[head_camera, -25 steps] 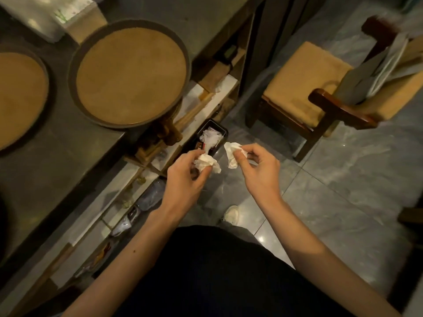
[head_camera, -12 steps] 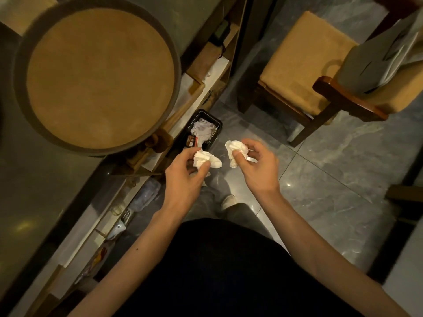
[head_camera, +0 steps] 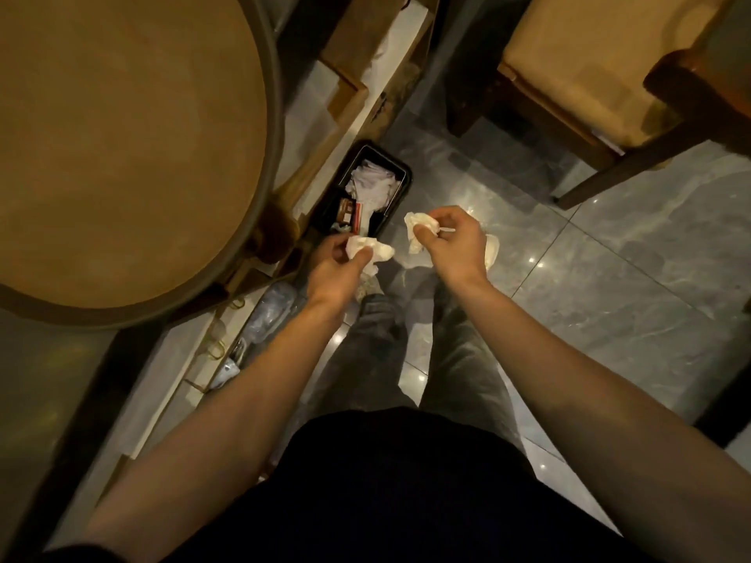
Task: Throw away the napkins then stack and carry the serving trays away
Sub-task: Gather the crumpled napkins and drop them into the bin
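Below, your left hand (head_camera: 335, 266) pinches a crumpled napkin (head_camera: 372, 251) near the bin (head_camera: 400, 188); your right hand (head_camera: 451, 243) pinches another napkin (head_camera: 418, 229), fingers curled closed.

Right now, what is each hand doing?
Left hand: closed on a crumpled napkin.
Right hand: closed on another crumpled napkin.

At frame centre, the left hand (head_camera: 337, 270) pinches a crumpled napkin (head_camera: 372, 251) and the right hand (head_camera: 455, 245) another napkin (head_camera: 418, 231), both above a small black bin (head_camera: 400, 197) (already holding white paper). A round serving tray (head_camera: 122, 148) fills the upper left.
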